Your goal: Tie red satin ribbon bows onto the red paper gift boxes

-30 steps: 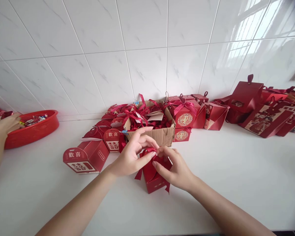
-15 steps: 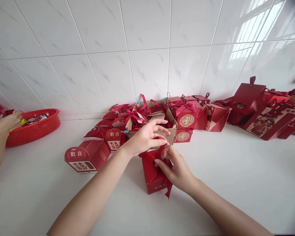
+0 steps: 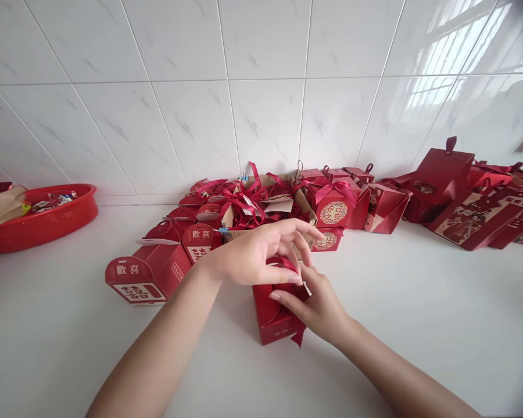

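Observation:
A red gift box (image 3: 268, 331) stands on the white counter in front of me, with a red ribbon (image 3: 298, 338) round it whose tail hangs over the front right corner. My left hand (image 3: 261, 252) is over the top of the box, thumb and curled fingers closed on a ribbon loop. From the right, my right hand (image 3: 316, 299) grips the ribbon near the knot, its thumb across the box lid. The fingertips of both hands nearly meet and partly hide the knot.
Behind the box is a cardboard carton (image 3: 307, 209) full of red ribbons. Finished-looking red boxes (image 3: 143, 278) line the left, more boxes (image 3: 333, 212) and gift bags (image 3: 462, 217) the right. At far left, another person's hand (image 3: 2, 206) reaches into a red basin (image 3: 47, 226) of wrapped sweets.
My left hand has turned and shifted a little right, its fingers curling down around a ribbon loop. My right hand stays almost in place. The view has swung slightly right.

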A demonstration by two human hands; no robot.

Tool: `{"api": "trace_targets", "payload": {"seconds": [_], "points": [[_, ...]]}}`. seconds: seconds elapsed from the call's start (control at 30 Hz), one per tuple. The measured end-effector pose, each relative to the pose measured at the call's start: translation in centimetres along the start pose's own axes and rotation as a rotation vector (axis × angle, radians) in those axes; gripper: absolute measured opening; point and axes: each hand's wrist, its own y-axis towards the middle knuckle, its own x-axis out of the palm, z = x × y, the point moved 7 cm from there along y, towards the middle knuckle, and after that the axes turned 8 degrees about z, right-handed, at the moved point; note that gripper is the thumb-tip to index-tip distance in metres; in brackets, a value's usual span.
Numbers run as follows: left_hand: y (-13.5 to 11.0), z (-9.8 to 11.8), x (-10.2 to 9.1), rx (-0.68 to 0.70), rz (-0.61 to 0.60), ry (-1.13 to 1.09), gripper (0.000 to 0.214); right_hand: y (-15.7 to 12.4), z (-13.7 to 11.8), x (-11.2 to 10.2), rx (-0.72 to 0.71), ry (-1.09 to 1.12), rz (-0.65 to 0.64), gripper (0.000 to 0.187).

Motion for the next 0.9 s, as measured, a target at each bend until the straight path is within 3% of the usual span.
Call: {"api": "trace_targets", "payload": {"seconds": [0.13,0.23,0.33,0.4,0.47,0.6,0.7,0.8,0.9], "points": [[0.5,-0.7,1.0,0.02,-0.008,0.024,0.054,0.0,-0.2,0.1,-0.048,0.036,-0.001,0.01],[1.2,-0.9,0.3,0.139,0.194,0.179,0.048,-0.1,0.0,0.1,-0.052,-0.035,0.01,0.015],[1.2,0.0,-0.6,0.287,0.45,0.556,0.032,-0.2,0.5,0.2,-0.014,-0.065,-0.003,0.022],[0.6,0.9,-1.0,0.309,0.533,0.72,0.018,-0.2,0.7,0.1,0.018,-0.046,0.001,0.023],[-0.3,1.0,-1.6,0.218,0.504,0.692,0.01,-0.1,0.9,0.0,0.04,-0.02,0.006,0.023],[-2.3,-1.5,-2.1,-0.073,0.24,0.63,0.02,0.0,0.7,0.1,0.031,-0.007,0.003,0.017],[-3.5,-3.6,-2.5,-0.118,0.263,0.591,0.021,-0.1,0.6,0.2,0.007,-0.035,-0.006,0.013],[-3.9,-5.6,-1.7,-0.1,0.244,0.397,0.025,-0.1,0.6,0.2,-0.003,-0.018,-0.015,0.013],[-4.0,-6.7,-1.3,-0.094,0.306,0.244,0.026,-0.1,0.7,0.2,-0.002,-0.001,-0.025,0.014]]}}
